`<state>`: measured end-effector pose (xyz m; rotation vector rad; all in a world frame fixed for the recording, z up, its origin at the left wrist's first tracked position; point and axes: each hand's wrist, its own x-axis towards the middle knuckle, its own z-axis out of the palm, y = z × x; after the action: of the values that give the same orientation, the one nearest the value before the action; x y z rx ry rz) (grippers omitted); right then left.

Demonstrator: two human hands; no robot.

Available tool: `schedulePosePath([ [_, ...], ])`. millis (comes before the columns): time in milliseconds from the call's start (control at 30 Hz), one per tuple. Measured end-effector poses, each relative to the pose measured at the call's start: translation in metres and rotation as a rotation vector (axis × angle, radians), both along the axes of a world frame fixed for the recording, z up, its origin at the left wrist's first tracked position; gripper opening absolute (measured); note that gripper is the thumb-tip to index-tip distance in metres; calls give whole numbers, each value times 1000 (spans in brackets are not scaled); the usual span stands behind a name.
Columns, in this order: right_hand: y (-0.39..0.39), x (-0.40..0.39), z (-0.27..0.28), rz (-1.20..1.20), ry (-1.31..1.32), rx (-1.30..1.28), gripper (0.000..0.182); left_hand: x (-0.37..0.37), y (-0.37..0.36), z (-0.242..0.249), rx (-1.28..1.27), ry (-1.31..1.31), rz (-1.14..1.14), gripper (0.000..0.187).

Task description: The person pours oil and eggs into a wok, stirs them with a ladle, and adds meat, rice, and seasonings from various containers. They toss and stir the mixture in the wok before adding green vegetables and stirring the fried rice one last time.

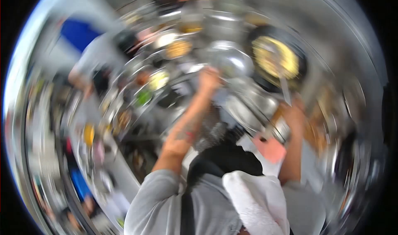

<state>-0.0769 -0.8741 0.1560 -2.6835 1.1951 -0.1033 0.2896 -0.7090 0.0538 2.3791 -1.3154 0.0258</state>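
The whole view is smeared by motion. My right hand (pixel 294 110) is closed around a long, pale utensil (pixel 284 86), probably a spatula. Its far end reaches into a dark round pan (pixel 256 78), over a yellow layer of food (pixel 265 48) that could be egg. My left hand (pixel 210 78) looks closed, stretched forward beside a shiny metal bowl (pixel 232 61). What it grips, if anything, is too blurred to make out.
Several bowls of food stand at left and centre, including a green one (pixel 144 97) and an orange-yellow one (pixel 179 48). A salmon-pink board or tag (pixel 269 148) lies near my body. Another person in a light top (pixel 99 54) stands at left.
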Motion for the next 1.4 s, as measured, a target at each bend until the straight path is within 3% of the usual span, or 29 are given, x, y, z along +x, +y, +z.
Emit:
schedulePosePath([
  [33,10,14,3,11,-227,-133,46,-20,42,-4,-109,419,259,23],
  [67,7,34,-2,77,-267,-118,50,-58,90,5,-634,947,569,20],
  [100,1,54,-9,143,-305,-100,56,-84,141,19,-823,1084,595,23],
  [133,19,82,-10,183,-456,-165,59,-94,196,-12,-922,1101,688,26],
  [200,48,144,-7,434,-405,228,61,-130,323,-38,-925,933,1050,25],
  [233,72,174,-9,573,-370,300,58,-152,392,-36,-959,820,1234,23],
  [267,98,199,-13,693,-331,210,56,-190,460,-36,-985,713,1395,21],
  [300,137,223,-7,841,-329,240,56,-230,531,-45,-1095,446,1440,20],
  [333,173,241,-1,979,-329,271,55,-264,592,-65,-1439,354,1442,23],
  [400,257,259,19,1159,-299,394,53,-377,692,-32,-1067,120,2075,27],
  [433,288,274,15,1296,-286,351,53,-433,747,-54,-774,14,2320,27],
  [467,320,284,14,1349,-281,371,53,-481,754,-35,-776,-16,2372,27],
  [533,400,277,16,1507,-242,529,51,-561,760,0,-1260,-177,2584,21],
  [567,433,262,22,1569,-235,575,50,-593,759,-3,-1272,-191,2604,21],
  [633,489,226,29,1702,-196,690,49,-633,744,-23,-2027,-263,2035,15],
  [700,523,191,31,1827,-119,701,50,-610,693,-19,-2046,174,1756,16],
  [733,535,174,34,1884,-68,639,51,-594,670,-29,-2115,381,1398,24],
  [767,543,160,35,1952,-13,605,52,-574,659,-47,-1701,595,1440,43],
  [867,554,130,40,2106,156,590,52,-494,592,-49,-1446,924,1392,44],
  [1000,544,121,32,2109,346,601,55,-420,573,-76,-1455,1020,1440,61],
  [1067,532,125,26,2051,398,549,56,-403,596,-62,-1129,878,1519,75],
  [1200,494,140,15,1934,381,517,57,-391,652,-94,-2225,1343,1349,109],
  [1267,472,150,5,1913,380,520,57,-378,632,-95,-1900,1191,1705,115],
  [1300,462,155,0,1906,386,530,57,-368,621,-88,-2150,1145,1671,99],
  [1333,456,161,-5,1886,418,513,57,-353,611,-87,-2139,1143,1680,99],
  [1400,441,172,-9,1865,458,497,57,-317,581,-91,-1393,1599,1192,66],
])
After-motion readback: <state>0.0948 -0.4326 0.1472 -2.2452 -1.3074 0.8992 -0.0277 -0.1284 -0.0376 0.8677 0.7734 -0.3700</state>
